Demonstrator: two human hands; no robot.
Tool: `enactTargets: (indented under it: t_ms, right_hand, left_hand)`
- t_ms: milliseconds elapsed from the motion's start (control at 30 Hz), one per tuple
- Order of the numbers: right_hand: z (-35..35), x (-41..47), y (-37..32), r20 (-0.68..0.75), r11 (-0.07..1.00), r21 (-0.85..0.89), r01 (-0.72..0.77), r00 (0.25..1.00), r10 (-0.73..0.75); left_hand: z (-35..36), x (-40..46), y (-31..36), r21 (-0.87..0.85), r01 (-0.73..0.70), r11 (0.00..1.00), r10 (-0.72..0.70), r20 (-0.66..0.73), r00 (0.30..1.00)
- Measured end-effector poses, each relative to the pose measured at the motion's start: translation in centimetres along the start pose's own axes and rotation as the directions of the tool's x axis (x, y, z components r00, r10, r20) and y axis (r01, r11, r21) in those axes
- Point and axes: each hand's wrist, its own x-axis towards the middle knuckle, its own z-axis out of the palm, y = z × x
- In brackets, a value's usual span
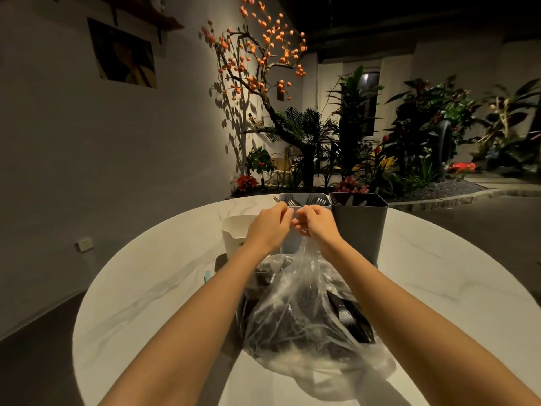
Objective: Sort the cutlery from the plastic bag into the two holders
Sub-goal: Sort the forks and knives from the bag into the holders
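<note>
Head view:

- The left hand (270, 227) and the right hand (316, 225) are raised side by side above the table, fingertips nearly meeting, both with fingers curled.
- Both pinch the gathered top of the clear plastic bag (304, 312) — the film runs up in a thin twisted neck to the fingers, more plainly into the right hand; the left hand's fingertips close on the same twist, though the exact contact is hard to make out.
- The plastic bag sits on the round white marbled table (140, 288), between the two forearms, its body bulging and slumped toward the near edge.
- Dark cutlery (348, 315) fills the bag; black handles show through the film on its right side, but single pieces cannot be told apart.
- Beyond the hands stand two holders, just beside each other: a light grey holder (304, 198) with metal forks (292, 200) standing in it, largely hidden behind the hands, and a dark grey holder (360, 227) to its right with a few dark utensils showing at its rim.
- A white container (234, 230) stands to the left of the light grey holder, partly behind the left wrist.
- Behind the table — a tree with orange fruit (257, 54) and a bed of green plants (409, 136) along the wall.
</note>
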Motion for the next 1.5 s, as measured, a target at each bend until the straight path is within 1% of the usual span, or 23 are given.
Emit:
enactTargets:
  t_ms: [100, 233, 333, 467, 533, 633, 733, 800, 833, 900, 967, 1067, 1133, 1167, 1267, 1367, 1433, 1500]
  right_hand:
    - [-1.2, -1.0, -0.1, -0.045, 0.999, -0.035, 0.03, 0.999, -0.031]
    - [-2.5, -2.7, -0.4, -0.094, 0.997, -0.012, 0.082, 0.992, -0.083]
    - [-3.4, -4.3, -0.3, -0.081, 0.998, -0.024, 0.059, 0.995, -0.061]
    - [-4.2, -6.1, 0.2, -0.053, 0.998, -0.052, 0.019, 0.998, -0.022]
    - [-4.5, -7.0, 0.6, -0.038, 0.998, -0.06, -0.003, 0.999, 0.001]
    - [-4.8, -8.0, 1.4, -0.015, 0.996, -0.074, -0.043, 0.999, 0.042]
    - [-5.0, -8.5, 2.5, -0.013, 0.99, -0.125, -0.067, 0.998, 0.066]
    - [-5.3, -8.7, 3.4, -0.003, 0.976, -0.217, -0.026, 1.0, 0.026]
    - [-5.4, -8.7, 3.9, 0.012, 0.956, -0.292, 0.03, 1.0, -0.027]
    - [-6.0, -9.1, 4.7, 0.066, 0.874, -0.46, 0.155, 0.988, -0.141]
    - [-6.4, -9.6, 5.3, 0.128, 0.794, -0.565, 0.225, 0.974, -0.186]
    - [-6.9, -9.8, 5.8, 0.174, 0.724, -0.632, 0.277, 0.961, -0.215]
    - [-7.3, -9.6, 5.9, 0.181, 0.715, -0.642, 0.277, 0.961, -0.209]
    - [-7.4, -9.5, 5.8, 0.188, 0.704, -0.653, 0.28, 0.96, -0.209]
    - [-7.7, -9.2, 5.5, 0.205, 0.657, -0.689, 0.305, 0.952, -0.227]
    - [-8.0, -8.6, 5.3, 0.128, 0.686, -0.678, 0.265, 0.961, -0.245]
    - [-8.4, -7.9, 5.3, 0.053, 0.696, -0.687, 0.209, 0.97, -0.239]
    - [-8.9, -7.5, 5.4, 0.013, 0.666, -0.725, 0.174, 0.971, -0.24]
  left_hand:
    - [0.4, -0.7, 0.9, -0.034, 0.012, 0.999, -0.012, 0.005, 1.0]
    - [0.8, -1.8, 2.0, -0.121, 0.021, 0.992, -0.023, -0.015, 1.0]
    - [0.9, -3.1, 3.0, -0.215, 0.031, 0.976, -0.039, -0.031, 0.999]
    - [1.1, -4.7, 3.8, -0.214, 0.017, 0.977, -0.037, -0.09, 0.995]
    - [1.4, -5.5, 4.2, -0.222, -0.013, 0.975, -0.012, -0.109, 0.994]
    - [1.8, -6.8, 4.6, -0.211, -0.106, 0.972, 0.082, -0.12, 0.989]
    - [2.0, -7.8, 4.8, -0.233, -0.163, 0.959, 0.15, -0.074, 0.986]
    - [2.0, -8.6, 4.6, -0.242, -0.198, 0.95, 0.196, -0.03, 0.98]
    - [2.0, -9.1, 4.3, -0.225, -0.229, 0.947, 0.234, -0.006, 0.972]
    - [2.1, -10.2, 3.8, -0.149, -0.331, 0.932, 0.341, 0.045, 0.939]
    - [2.3, -11.1, 3.3, -0.064, -0.44, 0.896, 0.444, 0.079, 0.892]
    - [2.7, -11.7, 3.0, -0.022, -0.591, 0.806, 0.59, 0.1, 0.801]
    - [3.0, -11.9, 2.9, -0.028, -0.643, 0.766, 0.641, 0.118, 0.758]
    - [3.1, -11.9, 3.0, -0.038, -0.652, 0.758, 0.651, 0.126, 0.749]
    - [3.2, -12.0, 3.0, -0.059, -0.639, 0.767, 0.64, 0.151, 0.754]
    - [2.7, -11.7, 2.9, 0.006, -0.588, 0.809, 0.579, 0.163, 0.799]
    - [2.1, -11.4, 2.4, 0.117, -0.555, 0.824, 0.538, 0.148, 0.83]
    - [1.6, -11.4, 1.5, 0.271, -0.519, 0.811, 0.502, 0.135, 0.854]
